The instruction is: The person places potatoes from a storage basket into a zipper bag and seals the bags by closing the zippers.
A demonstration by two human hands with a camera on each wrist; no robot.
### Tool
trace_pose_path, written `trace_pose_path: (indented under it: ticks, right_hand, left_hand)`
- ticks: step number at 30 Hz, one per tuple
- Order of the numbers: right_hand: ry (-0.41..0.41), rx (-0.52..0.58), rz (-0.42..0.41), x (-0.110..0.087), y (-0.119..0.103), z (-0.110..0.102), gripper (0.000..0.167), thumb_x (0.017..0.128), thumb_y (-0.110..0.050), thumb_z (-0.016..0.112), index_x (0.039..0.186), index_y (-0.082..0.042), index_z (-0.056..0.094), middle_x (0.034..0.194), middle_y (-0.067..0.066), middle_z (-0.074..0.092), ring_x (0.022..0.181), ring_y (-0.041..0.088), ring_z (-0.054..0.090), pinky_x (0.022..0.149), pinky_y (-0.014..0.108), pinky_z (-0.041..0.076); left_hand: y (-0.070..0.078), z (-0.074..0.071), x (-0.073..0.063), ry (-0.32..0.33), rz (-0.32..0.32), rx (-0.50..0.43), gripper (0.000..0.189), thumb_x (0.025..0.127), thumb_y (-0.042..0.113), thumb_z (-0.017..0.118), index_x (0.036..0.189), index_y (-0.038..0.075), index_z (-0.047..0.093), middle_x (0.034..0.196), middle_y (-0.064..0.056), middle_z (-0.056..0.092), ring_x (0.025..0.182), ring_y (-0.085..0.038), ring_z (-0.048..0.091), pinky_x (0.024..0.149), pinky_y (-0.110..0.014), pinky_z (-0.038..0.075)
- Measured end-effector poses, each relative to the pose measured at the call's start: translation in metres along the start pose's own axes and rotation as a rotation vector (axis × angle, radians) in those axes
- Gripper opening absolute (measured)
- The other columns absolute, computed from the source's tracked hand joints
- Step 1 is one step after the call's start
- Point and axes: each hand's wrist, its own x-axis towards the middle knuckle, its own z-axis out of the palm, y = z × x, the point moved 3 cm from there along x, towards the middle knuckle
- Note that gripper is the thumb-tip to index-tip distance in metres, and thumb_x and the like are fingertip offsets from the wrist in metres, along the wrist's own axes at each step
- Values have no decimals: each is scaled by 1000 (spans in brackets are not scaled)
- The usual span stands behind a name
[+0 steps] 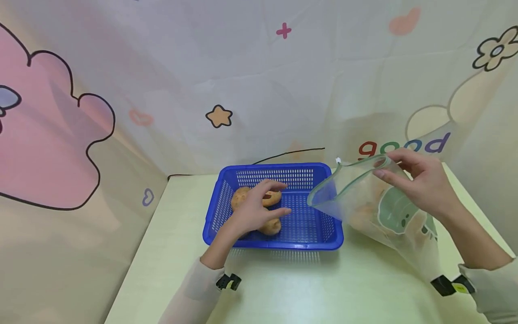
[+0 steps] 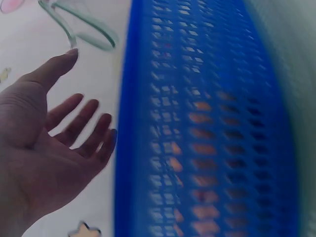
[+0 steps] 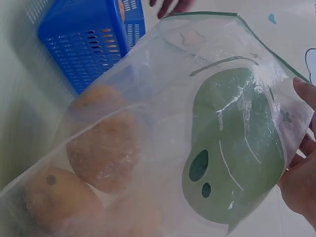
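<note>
My left hand (image 1: 254,210) hovers over the left half of a blue plastic basket (image 1: 279,245), thumb and fingers spread apart with nothing between them. Beneath it lie several potatoes (image 1: 271,227), partly covered by the hand. In the left wrist view the palm (image 2: 54,153) shows bare. To the right of the basket, my right hand (image 1: 425,182) pinches the green-edged rim of a translucent zip bag (image 1: 360,218) between thumb and fingers. The bag's mouth gapes toward the basket. Through its side, several potatoes (image 3: 103,153) show inside, beside a green cartoon print (image 3: 237,148).
Basket and bag stand on a pale green table (image 1: 178,270). A printed cloth (image 1: 259,90) with cartoon shapes hangs behind the table and along its left side. The bag's rim overlaps the basket's right edge in the head view.
</note>
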Motion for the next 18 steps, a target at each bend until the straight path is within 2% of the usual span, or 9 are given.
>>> trace_pose_path:
  ticks: [2,5,9,12,18]
  right_hand:
    - [4,-4,-2,0,0,0,28,84,20,76,108,5,73,98,0,70,88,13,59,78,11,51]
    - [9,-3,0,-1,0,0,28,84,20,76,107,6,73,98,-1,70,89,13,60,80,10,51]
    - [6,10,7,-2,-1,0,27,85,20,75,107,6,72,99,0,71,90,13,61,82,11,52]
    - [2,19,6,-2,-1,1,26,85,20,75,107,6,72,99,1,71,89,13,61,81,11,52]
    - [-2,28,3,-3,-1,0,26,85,21,75,107,7,72,99,2,71,88,13,61,79,12,52]
  left_hand:
    - [-15,-3,-8,-6,-49,-4,63,93,35,84,148,18,59,147,1,57,137,-27,53,113,-52,47]
    - [-33,-6,-17,-13,-87,21,69,92,34,85,152,15,55,150,-4,54,139,-32,51,114,-56,45]
    - [-54,-7,-23,-41,-117,84,72,92,32,86,153,12,53,150,-8,55,140,-31,50,118,-52,42]
    - [-64,-6,-25,-76,-128,95,73,91,30,87,152,10,54,150,-10,56,142,-30,49,120,-49,40]
    - [-74,-2,-23,-148,-119,126,74,88,29,90,149,7,55,151,-11,56,144,-30,49,121,-49,38]
